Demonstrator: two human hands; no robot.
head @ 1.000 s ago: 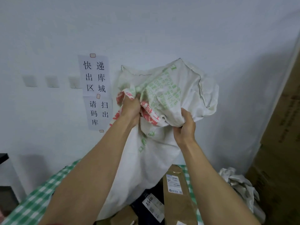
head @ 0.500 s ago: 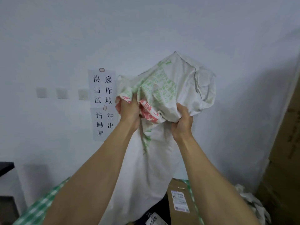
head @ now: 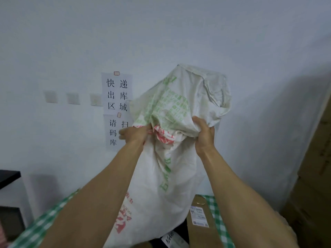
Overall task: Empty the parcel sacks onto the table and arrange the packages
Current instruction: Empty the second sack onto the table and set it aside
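A white woven parcel sack with green and red print hangs upside down in front of me, its closed end bunched above my hands. My left hand grips a fold of the sack on its left side. My right hand grips the bunched cloth on the right, at about the same height. Below the sack's mouth a brown cardboard package with a white label lies on the table with a green checked cloth. A dark package with a white label shows at the sack's lower edge.
Paper signs with black characters are taped to the white wall behind the sack. Stacked brown cartons rise at the right edge. A dark shelf stands at the far left.
Both hands have lifted the sack higher, and my view has tilted up. The crumpled sack at the lower right has dropped out of sight, and less of the packages shows.
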